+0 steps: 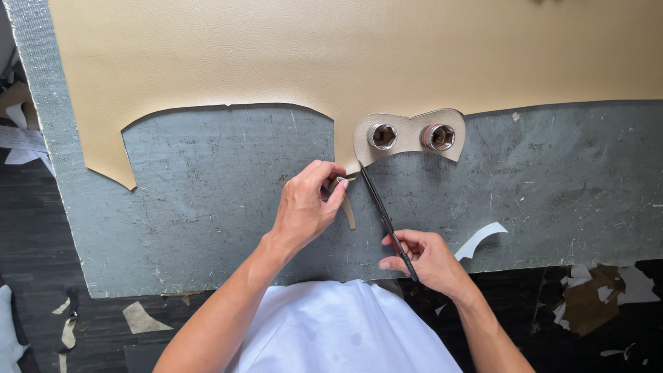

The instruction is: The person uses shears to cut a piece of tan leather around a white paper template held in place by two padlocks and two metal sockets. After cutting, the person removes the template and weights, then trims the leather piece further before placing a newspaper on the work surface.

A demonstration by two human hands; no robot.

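The right hand [428,259] grips a slim black-handled knife [385,217], its long axis running diagonally, tip pointing up-left to the beige leather sheet [331,62] on the grey cutting board [552,186]. The left hand [304,207] pinches a narrow curled beige leather strip [347,207] beside the blade

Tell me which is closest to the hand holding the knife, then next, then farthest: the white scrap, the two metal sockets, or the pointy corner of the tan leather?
From the right hand:
1. White scrap, just to its right on the grey board.
2. Right socket, up above it on the grey pattern piece.
3. Left socket, beside the right one and only slightly farther.
4. Pointy leather corner, far off to the left.
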